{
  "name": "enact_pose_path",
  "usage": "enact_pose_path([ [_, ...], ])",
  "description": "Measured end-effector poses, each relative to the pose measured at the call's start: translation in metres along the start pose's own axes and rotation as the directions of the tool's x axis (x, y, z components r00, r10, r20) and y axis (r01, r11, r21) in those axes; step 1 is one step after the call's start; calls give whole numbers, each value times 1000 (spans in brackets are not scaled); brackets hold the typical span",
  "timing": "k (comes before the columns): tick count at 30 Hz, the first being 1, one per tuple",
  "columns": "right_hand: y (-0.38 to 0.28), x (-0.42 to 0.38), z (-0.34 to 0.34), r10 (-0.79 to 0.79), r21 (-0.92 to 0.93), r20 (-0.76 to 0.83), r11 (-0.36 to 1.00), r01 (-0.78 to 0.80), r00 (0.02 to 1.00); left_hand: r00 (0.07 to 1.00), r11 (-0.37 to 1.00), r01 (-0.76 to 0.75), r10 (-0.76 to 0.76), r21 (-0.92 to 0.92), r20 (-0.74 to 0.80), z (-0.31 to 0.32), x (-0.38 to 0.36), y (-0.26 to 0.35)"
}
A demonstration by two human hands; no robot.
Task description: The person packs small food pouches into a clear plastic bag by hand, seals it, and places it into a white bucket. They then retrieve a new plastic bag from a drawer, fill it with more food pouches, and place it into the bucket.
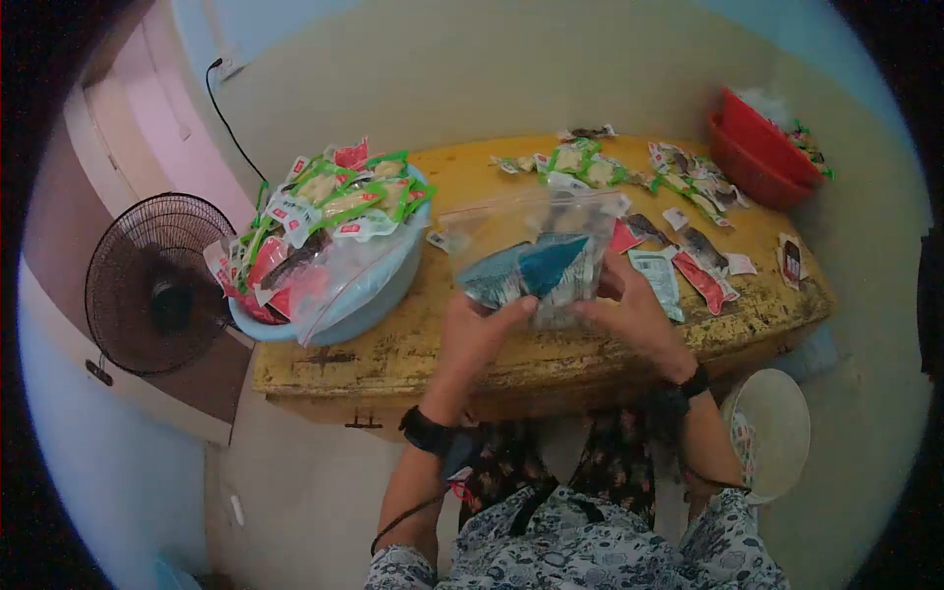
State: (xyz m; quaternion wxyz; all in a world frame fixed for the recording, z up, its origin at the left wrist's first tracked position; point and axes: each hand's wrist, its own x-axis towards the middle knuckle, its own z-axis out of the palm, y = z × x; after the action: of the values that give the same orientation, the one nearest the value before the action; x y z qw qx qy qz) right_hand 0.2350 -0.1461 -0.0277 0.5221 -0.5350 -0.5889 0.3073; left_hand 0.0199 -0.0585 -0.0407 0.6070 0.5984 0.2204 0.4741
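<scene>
Both hands grip a clear zip bag (526,211) above the front part of the yellow table. Blue and silvery packets (554,264) show through its plastic. My left hand (480,329) has the bag's lower left side, its thumb lying across the front. At the lower right, my right hand (634,313) closes on the same bag, with some fingers hidden behind it. Close to the right hand lie a pale blue-silver packet (657,280) and a red packet (703,282) on the table.
A light blue basin (388,290) heaped with colourful packets stands at the table's left. Red baskets (752,157) sit at the back right. Several packets (580,162) lie on the worn yellow table (334,369). A fan (162,285) and a white bucket (782,433) flank it.
</scene>
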Motion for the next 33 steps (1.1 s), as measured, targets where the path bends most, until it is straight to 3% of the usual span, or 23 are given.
enact_pose_path([
  [2,-1,0,0,1,38,30,999,-3,1000,998,999,45,-46,24,47,-6,3,9],
  [7,19,12,-9,-69,98,92,993,60,993,998,987,-67,66,142,12,-8,5,15],
  [8,27,9,-11,-26,92,87,996,18,996,996,984,-91,89,152,19,-8,4,14],
  [11,16,6,-12,54,80,88,995,-61,995,997,999,42,-44,26,70,-8,5,11],
  [14,6,6,-12,17,51,98,998,-22,995,999,998,-16,14,53,39,-3,7,11],
  [17,-2,8,-11,-46,-15,74,999,47,996,996,993,33,-43,115,85,1,10,22],
  [20,5,15,-10,-69,-4,72,998,69,995,996,968,-23,1,250,88,-1,14,17],
  [22,11,18,-5,-25,-12,69,1000,26,997,989,973,-125,107,196,99,5,11,16],
  [23,11,14,-6,-11,46,69,999,8,998,983,970,-172,157,169,99,7,9,17],
  [25,-11,4,1,13,161,76,987,-25,997,992,988,-57,40,141,116,5,8,14],
  [29,-12,8,6,-121,70,130,991,113,984,998,997,13,-17,73,61,8,6,13],
  [31,-19,9,6,-198,-27,133,979,203,971,1000,991,23,-25,133,12,7,5,11],
  [33,-11,13,7,-188,-31,135,980,194,973,1000,991,-16,15,132,5,8,8,7],
])
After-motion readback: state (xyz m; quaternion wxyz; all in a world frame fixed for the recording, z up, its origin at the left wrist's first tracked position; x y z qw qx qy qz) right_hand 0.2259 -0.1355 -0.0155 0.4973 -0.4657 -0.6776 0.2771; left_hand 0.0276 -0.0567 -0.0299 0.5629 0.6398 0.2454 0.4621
